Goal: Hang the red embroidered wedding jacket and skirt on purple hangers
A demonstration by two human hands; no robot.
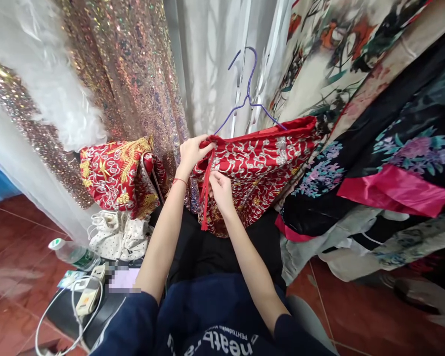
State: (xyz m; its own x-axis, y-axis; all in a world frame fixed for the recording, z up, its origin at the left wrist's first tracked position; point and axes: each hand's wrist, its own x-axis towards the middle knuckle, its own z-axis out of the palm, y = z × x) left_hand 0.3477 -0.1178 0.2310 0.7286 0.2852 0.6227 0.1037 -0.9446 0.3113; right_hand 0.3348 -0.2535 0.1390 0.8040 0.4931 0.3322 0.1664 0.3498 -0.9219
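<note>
We see the red embroidered garment (259, 168) hanging from a purple hanger (246, 94) straight ahead. Its top edge runs roughly level from left to right, rising a little toward the right, and the cloth drops down from it. The hanger's hook points up in front of a white curtain (207, 64). A red tie (206, 198) falls along the garment's left edge, its long axis nearly vertical and its end hanging free below. Sequinned fabric (133, 74) hangs just to the left, and floral printed cloth (356, 49) and a black flowered robe (411, 148) crowd against the right side, so the garment is hemmed in on both flanks. Lower left lie a red and gold bundle (114, 173), a water bottle (74, 254) and a power strip (87, 299). The left hand (192, 151) is closed over the garment's top left corner, gripping it. The right hand (221, 190) sits lower, fingers curled and pinched at the tie against the cloth.
</note>
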